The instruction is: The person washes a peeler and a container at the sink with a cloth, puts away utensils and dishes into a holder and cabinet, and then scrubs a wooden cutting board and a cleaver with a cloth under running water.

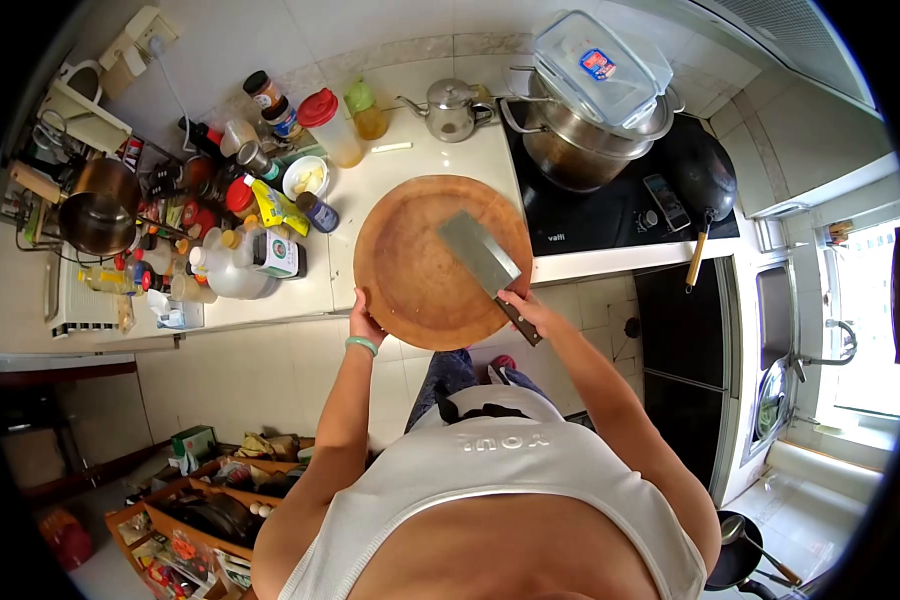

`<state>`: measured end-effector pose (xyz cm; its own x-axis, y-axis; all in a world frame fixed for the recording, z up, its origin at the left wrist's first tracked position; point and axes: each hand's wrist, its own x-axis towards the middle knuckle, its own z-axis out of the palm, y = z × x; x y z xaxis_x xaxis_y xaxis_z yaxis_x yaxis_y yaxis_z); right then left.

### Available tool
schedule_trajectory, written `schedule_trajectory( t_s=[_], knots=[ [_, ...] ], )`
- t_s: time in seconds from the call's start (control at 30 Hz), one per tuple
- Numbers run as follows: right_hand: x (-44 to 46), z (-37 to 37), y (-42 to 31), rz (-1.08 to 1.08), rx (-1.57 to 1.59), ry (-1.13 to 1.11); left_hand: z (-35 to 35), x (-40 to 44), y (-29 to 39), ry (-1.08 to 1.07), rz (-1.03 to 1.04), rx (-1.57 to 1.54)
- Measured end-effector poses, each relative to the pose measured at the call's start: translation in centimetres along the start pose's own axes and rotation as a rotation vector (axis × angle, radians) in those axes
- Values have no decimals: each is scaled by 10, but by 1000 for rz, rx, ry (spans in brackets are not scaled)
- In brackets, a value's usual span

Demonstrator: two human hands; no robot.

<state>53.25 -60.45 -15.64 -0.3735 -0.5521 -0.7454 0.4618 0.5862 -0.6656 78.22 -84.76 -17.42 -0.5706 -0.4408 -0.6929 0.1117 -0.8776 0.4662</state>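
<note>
A large round wooden chopping board (410, 250) lies at the counter's front edge, its near part jutting out past it. My left hand (367, 322) grips the board's left rim, with the thumb on top and the other fingers mostly hidden. On the right, my right hand (526, 313) is closed around the dark handle of a cleaver (478, 250). The cleaver's wide blade lies over the board's right half, pointing away and to the left. Whether the right fingers also touch the board's rim, I cannot tell.
Left of the board stand bottles, jars and a small white bowl (306, 178). Behind it are a red-lidded jug (332, 128) and a metal kettle (452, 110). A large pot (576, 158), a wok (703, 165) and a phone (667, 203) rest on the black cooktop (570, 225).
</note>
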Motion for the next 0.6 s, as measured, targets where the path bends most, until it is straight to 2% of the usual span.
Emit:
schedule_trajectory(
  t_s=[0.17,0.27,0.37,0.43,0.53,0.6],
  knots=[
    [-20,12,26,7,-15,-41,0,-9,-1,-97,9,-45],
    [-32,14,48,-78,69,-36,-14,-14,-9,-108,-7,13],
    [-66,4,35,40,85,-60,-29,-20,-17,-136,-34,136],
    [-82,-6,26,35,79,-67,-40,-26,-22,-158,-111,123],
    [-94,-11,29,-2,42,-58,-58,-30,-48,-156,-71,154],
    [-96,-8,27,-46,32,-28,-56,-30,-58,-180,17,-39]
  ],
)
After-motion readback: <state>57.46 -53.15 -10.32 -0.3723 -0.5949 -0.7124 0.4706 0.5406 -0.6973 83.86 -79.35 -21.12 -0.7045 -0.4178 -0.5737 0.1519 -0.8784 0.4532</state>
